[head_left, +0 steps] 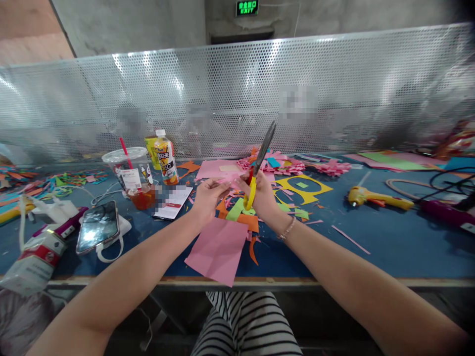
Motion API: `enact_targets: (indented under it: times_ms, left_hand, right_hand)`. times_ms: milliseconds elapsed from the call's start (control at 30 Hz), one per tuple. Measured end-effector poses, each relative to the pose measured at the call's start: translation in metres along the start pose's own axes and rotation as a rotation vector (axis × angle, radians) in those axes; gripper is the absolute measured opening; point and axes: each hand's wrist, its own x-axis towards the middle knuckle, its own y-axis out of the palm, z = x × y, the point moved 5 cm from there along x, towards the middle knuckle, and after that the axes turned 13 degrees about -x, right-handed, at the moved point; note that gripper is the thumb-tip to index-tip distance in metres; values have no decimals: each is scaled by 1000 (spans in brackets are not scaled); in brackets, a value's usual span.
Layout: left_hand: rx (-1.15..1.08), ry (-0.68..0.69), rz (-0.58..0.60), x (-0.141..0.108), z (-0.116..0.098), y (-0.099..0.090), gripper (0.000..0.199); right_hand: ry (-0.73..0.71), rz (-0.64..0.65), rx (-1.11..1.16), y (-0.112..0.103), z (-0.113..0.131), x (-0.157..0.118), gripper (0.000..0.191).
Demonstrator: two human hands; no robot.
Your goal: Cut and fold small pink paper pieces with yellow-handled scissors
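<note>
Near the middle of the table, my left hand (211,196) pinches a small piece of pink paper (230,181) from its left side. My right hand (261,194) is at the paper's right side, its fingers also closed on it. Scissors (264,148) with red and yellow handles hang on my right hand, blades pointing up and away. Below the hands lies a pink sheet (218,251), close to the table's front edge. Green and orange scraps (248,222) are under and beside my right hand. Behind the hands is a pile of fringed pink paper (285,164).
On the left are a phone (98,227), a lidded drink cup (130,173), a bottle (166,158) and a second phone (173,202). A yellow cut-out sheet (309,188) and a yellow glue gun (382,199) lie right. A perforated metal panel (237,94) stands behind.
</note>
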Motion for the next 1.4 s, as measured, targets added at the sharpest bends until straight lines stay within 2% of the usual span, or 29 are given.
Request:
enact_targets:
  times_ms: [1033, 1233, 1400]
  left_hand:
    - [26, 19, 7, 0, 0, -1, 25]
    - [31, 42, 17, 3, -2, -3, 23]
    - [21, 65, -21, 3, -4, -4, 25]
  right_hand:
    - [33, 6, 1, -1, -1, 1, 36]
    - [73, 72, 36, 4, 2, -2, 40]
    - [64, 123, -14, 7, 2, 0, 41]
